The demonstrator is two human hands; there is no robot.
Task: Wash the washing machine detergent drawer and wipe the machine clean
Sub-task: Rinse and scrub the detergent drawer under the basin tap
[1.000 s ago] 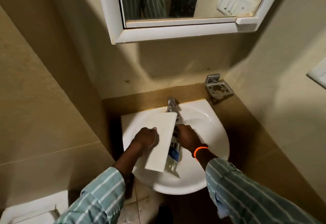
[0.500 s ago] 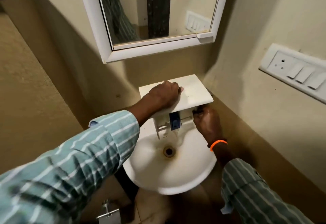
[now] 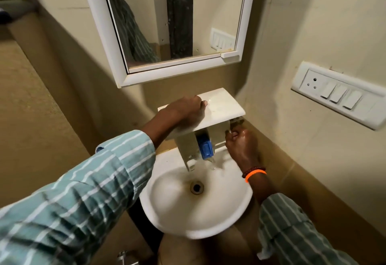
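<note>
since half a second ago the view has closed in slightly and tipped, while the detergent drawer (image 3: 219, 108) stays held over the back of the sink (image 3: 167, 212), its white front panel facing up and nearly level. the drawer's body hangs down below the panel, with a blue insert (image 3: 205, 147) showing between its pale compartment walls, and its lower end sits just above the basin. water appears to run off that lower end into the bowl, though blur makes this hard to confirm.

the left hand (image 3: 183, 110) lies palm-down across the left part of the panel, fingers curled over its far edge, gripping it. the right hand (image 3: 240, 143) is at the drawer's right side just under the panel, fingers bent inward and wet-looking; whether they close on the drawer or on something behind it cannot be told. an orange band (image 3: 255, 175) and a dark bead bracelet (image 3: 253, 169) circle the right wrist. both arms wear green sleeves with white stripes (image 3: 73, 202).

the drain (image 3: 196, 187) sits in the middle of the white bowl, ringed with brownish staining. a white-framed mirror (image 3: 177, 24) hangs on the wall above the sink and reflects a striped sleeve. a white switch panel (image 3: 338, 95) with a socket and rocker switches is fixed to the right-hand wall, well apart from the sink. the walls are beige above and tan lower down.
</note>
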